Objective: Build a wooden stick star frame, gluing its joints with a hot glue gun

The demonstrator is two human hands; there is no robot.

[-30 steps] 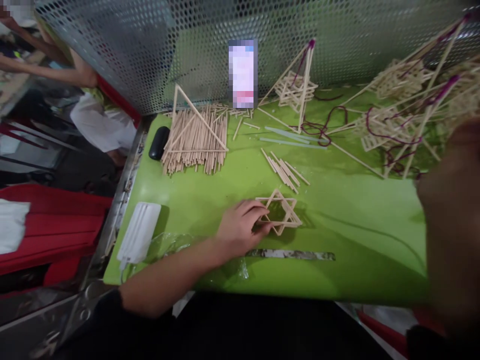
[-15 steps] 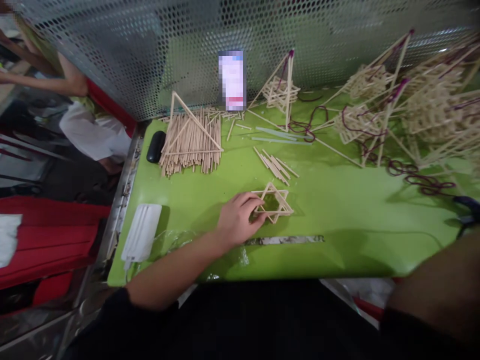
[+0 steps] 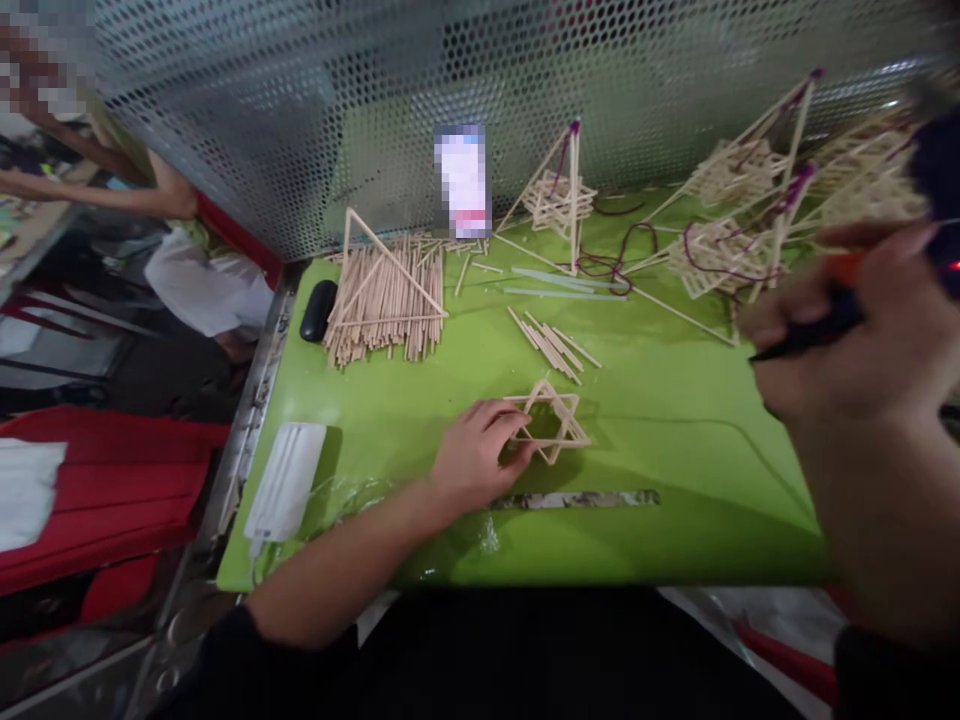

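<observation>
My left hand (image 3: 477, 456) rests on the green table (image 3: 675, 460), fingers pinching the left side of a star of wooden sticks (image 3: 553, 422) that lies flat. My right hand (image 3: 862, 340) is raised close to the camera at the right, blurred, gripped around a dark tool (image 3: 930, 190) with an orange part and a small red light. A thin cord (image 3: 712, 430) runs across the table toward that hand. A small bunch of loose sticks (image 3: 551, 345) lies just behind the star.
A big pile of sticks (image 3: 386, 300) with a stick triangle on it sits at the back left, beside a black case (image 3: 318, 310). Finished stick frames with purple cord (image 3: 750, 220) crowd the back right. A metal ruler (image 3: 577, 498) and white mask (image 3: 286, 482) lie near the front. Another person (image 3: 150, 190) sits at left.
My right hand has come up from the lower right into view, now holding the dark tool near the camera. My left hand stays on the star.
</observation>
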